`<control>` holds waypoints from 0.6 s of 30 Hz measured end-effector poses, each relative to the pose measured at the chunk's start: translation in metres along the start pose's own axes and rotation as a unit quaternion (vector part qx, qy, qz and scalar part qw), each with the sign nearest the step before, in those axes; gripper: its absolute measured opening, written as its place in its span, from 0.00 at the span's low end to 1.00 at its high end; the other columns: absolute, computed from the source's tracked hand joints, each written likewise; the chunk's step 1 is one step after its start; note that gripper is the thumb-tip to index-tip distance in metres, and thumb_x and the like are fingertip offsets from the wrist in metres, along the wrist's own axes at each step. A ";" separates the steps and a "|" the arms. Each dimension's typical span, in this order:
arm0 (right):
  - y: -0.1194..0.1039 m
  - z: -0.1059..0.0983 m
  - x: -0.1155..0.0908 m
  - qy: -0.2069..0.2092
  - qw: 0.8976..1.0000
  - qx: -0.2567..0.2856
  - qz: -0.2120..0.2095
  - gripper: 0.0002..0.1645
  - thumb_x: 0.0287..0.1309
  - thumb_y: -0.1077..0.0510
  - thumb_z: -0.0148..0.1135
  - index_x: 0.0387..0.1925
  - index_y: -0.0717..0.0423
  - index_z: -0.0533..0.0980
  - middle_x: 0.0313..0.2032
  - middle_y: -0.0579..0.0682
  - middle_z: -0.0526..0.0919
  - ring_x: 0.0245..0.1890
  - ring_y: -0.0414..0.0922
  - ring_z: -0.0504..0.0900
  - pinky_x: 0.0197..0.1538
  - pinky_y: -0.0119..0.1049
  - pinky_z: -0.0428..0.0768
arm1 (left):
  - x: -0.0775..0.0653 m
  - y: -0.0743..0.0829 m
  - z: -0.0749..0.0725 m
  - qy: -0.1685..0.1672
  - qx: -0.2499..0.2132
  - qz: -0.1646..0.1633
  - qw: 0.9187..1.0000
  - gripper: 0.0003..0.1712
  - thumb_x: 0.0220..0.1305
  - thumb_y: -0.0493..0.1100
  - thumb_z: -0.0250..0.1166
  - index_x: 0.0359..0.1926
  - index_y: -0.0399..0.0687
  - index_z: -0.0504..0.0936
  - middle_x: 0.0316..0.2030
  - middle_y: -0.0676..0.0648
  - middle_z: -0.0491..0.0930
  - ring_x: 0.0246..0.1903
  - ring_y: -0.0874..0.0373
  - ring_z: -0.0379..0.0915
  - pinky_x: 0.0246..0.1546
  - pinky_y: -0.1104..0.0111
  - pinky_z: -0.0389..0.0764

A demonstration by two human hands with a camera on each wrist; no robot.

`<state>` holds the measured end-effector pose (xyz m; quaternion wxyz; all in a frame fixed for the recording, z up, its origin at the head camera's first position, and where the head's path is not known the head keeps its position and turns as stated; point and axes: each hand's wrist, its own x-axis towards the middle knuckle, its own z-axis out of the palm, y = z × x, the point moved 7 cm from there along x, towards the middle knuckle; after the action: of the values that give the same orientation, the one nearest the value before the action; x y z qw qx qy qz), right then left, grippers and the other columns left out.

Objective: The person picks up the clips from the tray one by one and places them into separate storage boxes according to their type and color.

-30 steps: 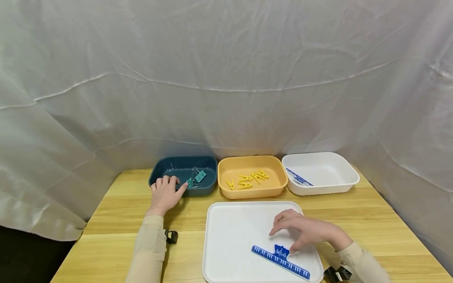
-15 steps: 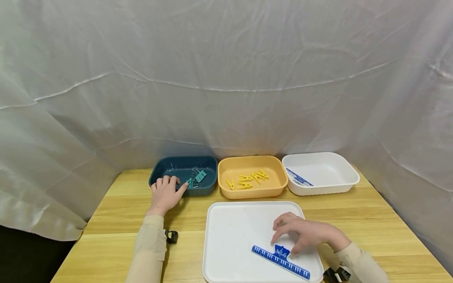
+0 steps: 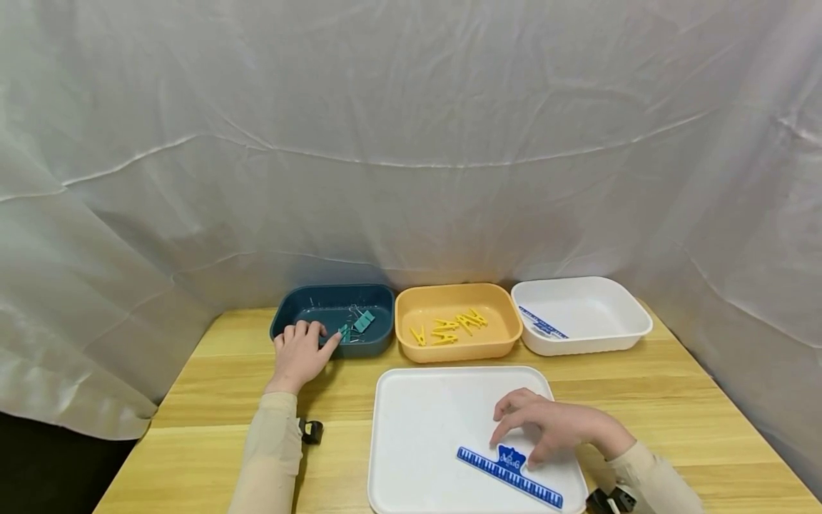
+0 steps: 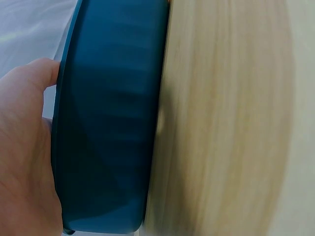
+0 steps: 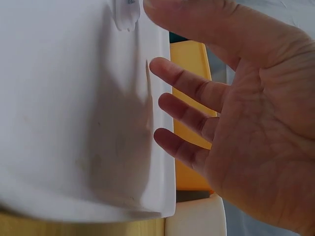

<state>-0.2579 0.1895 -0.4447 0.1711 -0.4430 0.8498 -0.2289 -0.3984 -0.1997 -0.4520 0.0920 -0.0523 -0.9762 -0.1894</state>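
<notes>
On the white tray (image 3: 424,428) lies a blue music page clip (image 3: 510,477) with a piano-key pattern. My right hand (image 3: 555,428) hovers over its handle, thumb on the near side and fingers bent loosely beyond it. The right wrist view shows that hand (image 5: 261,132) with fingers apart and a pale piece of the clip (image 5: 128,14) close to the thumb tip. At the left, my left hand (image 3: 300,357) rests on the front rim of the dark teal bin (image 3: 366,350), fingers reaching inside. Green binder clips (image 3: 363,321) lie there, near its thumb.
A yellow bin (image 3: 459,352) holding several yellow clothespins (image 3: 446,325) stands in the middle. To its right is a white bin (image 3: 591,345) with another blue page clip (image 3: 542,325) inside. A pale curtain (image 3: 411,143) hangs behind the wooden table (image 3: 212,400).
My right hand has shifted slightly, its fingertips now a little lower by the page clip's handle. The left hand stays on the teal bin's rim.
</notes>
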 end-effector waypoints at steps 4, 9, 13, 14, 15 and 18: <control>0.001 0.002 0.000 -0.003 1.000 0.009 0.002 0.29 0.44 0.53 0.74 0.52 0.30 0.80 0.57 0.46 0.73 0.58 0.47 0.66 0.60 0.39 0.71 | -0.001 0.000 -0.001 0.002 -0.003 -0.001 1.000 0.27 0.69 0.66 0.51 0.44 0.47 0.74 0.48 0.40 0.70 0.49 0.41 0.58 0.54 0.45 0.55; 0.001 0.002 0.000 -0.004 1.000 0.006 0.002 0.29 0.44 0.54 0.74 0.52 0.30 0.80 0.57 0.46 0.74 0.58 0.46 0.66 0.59 0.38 0.70 | -0.001 0.001 -0.001 0.003 -0.005 0.001 1.000 0.27 0.68 0.66 0.52 0.44 0.46 0.75 0.48 0.40 0.70 0.50 0.40 0.58 0.53 0.45 0.55; -0.001 0.002 0.001 0.001 1.000 -0.004 0.001 0.30 0.42 0.54 0.74 0.51 0.30 0.80 0.56 0.46 0.74 0.57 0.45 0.66 0.59 0.39 0.70 | -0.001 0.001 -0.001 0.005 -0.003 0.003 1.000 0.27 0.69 0.66 0.51 0.44 0.47 0.75 0.47 0.40 0.70 0.49 0.41 0.59 0.52 0.45 0.56; -0.001 0.002 0.001 0.003 1.000 -0.008 0.000 0.30 0.42 0.54 0.74 0.50 0.30 0.80 0.56 0.46 0.74 0.57 0.45 0.67 0.59 0.39 0.70 | -0.001 0.001 -0.001 0.006 -0.002 0.004 1.000 0.27 0.69 0.66 0.52 0.44 0.47 0.75 0.47 0.40 0.70 0.49 0.41 0.59 0.52 0.45 0.56; -0.001 0.002 0.001 0.004 1.000 -0.012 0.000 0.30 0.41 0.54 0.75 0.50 0.29 0.80 0.56 0.45 0.74 0.57 0.45 0.67 0.59 0.39 0.70 | -0.001 0.000 -0.001 0.007 -0.002 0.005 1.000 0.27 0.69 0.65 0.52 0.44 0.47 0.75 0.47 0.40 0.70 0.49 0.41 0.59 0.52 0.45 0.56; -0.001 0.002 0.002 0.006 1.000 -0.018 0.001 0.29 0.41 0.54 0.75 0.49 0.29 0.80 0.55 0.44 0.75 0.57 0.44 0.66 0.59 0.39 0.70 | -0.001 0.000 -0.001 0.008 -0.002 0.006 1.000 0.27 0.69 0.65 0.52 0.44 0.46 0.75 0.47 0.40 0.71 0.48 0.41 0.59 0.51 0.45 0.56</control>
<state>-0.2576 0.1875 -0.4458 0.1583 -0.4441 0.8549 -0.2163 -0.3975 -0.1998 -0.4510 0.1007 -0.0566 -0.9747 -0.1912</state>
